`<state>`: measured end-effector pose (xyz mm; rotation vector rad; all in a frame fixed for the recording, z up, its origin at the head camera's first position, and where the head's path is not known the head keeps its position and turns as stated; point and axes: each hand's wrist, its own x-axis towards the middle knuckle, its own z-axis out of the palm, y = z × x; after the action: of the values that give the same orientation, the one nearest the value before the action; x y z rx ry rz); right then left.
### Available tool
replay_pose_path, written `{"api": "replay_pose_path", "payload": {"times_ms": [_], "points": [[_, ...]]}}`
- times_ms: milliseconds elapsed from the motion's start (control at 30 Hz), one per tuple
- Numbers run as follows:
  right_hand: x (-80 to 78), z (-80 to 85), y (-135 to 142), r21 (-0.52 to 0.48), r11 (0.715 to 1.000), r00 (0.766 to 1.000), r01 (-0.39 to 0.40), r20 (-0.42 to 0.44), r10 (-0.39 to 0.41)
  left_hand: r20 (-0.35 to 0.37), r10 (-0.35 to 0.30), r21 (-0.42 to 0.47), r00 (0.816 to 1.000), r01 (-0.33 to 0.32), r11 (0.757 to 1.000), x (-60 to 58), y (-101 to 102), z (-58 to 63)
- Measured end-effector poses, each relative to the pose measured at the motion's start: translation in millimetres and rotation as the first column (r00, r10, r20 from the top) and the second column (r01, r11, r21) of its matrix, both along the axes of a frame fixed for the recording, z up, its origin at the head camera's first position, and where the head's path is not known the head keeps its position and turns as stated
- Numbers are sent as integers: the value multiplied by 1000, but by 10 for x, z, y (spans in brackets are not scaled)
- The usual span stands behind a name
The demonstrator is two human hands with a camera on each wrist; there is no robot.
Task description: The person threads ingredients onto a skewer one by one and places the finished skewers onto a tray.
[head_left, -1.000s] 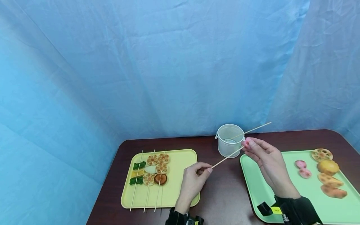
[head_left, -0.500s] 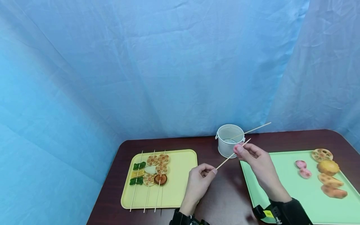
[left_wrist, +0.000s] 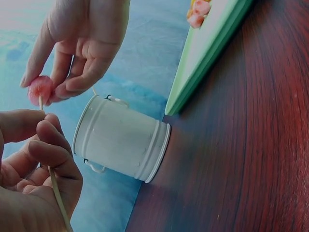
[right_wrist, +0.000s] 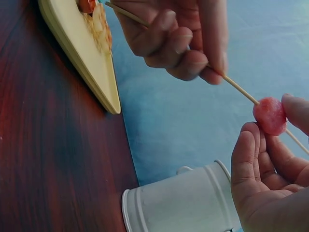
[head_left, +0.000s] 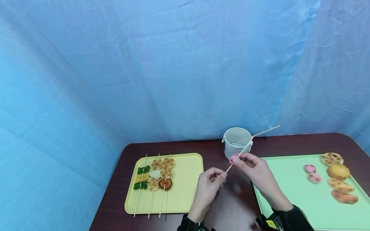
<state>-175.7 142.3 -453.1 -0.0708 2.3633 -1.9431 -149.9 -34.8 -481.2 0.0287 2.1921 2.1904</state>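
My left hand (head_left: 206,192) pinches a thin wooden skewer (right_wrist: 240,89) between thumb and forefinger. Part of the skewer runs back through the curled fingers, as the left wrist view shows. A pink ball-shaped food piece (right_wrist: 269,116) is threaded on the skewer, a short way from the left fingertips. My right hand (head_left: 258,175) holds this pink piece between thumb and fingers, and the skewer's far end sticks out beyond it. Behind the hands stands a white bucket (head_left: 234,150), with another skewer (head_left: 266,131) leaning out of it.
On the left, a yellow tray (head_left: 186,179) bears three loaded skewers with lotus slices, green pieces and a mushroom (head_left: 165,184). A green tray (head_left: 284,186) at right carries two pink pieces (head_left: 314,178), a lotus slice (head_left: 332,159) and several yellow-brown pieces. Blue cloth (head_left: 185,70) hangs behind the table.
My right hand has slid the pink piece down the skewer towards my left hand, and the skewer's end now shows beyond it. The left hand has shifted slightly right.
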Motion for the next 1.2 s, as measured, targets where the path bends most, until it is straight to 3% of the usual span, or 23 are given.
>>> {"api": "replay_pose_path", "payload": {"times_ms": [233,500,767,1100,1200], "points": [[33,-36,-96,-17,999,999,-38,-2,38,10,8,37,1000,-8,999,2,15,7],[42,-86,-167,36,998,997,-59,-55,61,-14,23,77,1000,-22,997,-2,12,15],[45,-91,-178,59,996,997,-64,-45,67,-18,29,84,999,-27,996,-7,4,2],[-10,17,101,110,994,996,-28,-81,37,-49,70,64,996,-67,996,-28,-74,2],[-11,60,223,169,986,996,3,-92,13,-66,87,36,994,-85,996,-46,-114,-13]]}}
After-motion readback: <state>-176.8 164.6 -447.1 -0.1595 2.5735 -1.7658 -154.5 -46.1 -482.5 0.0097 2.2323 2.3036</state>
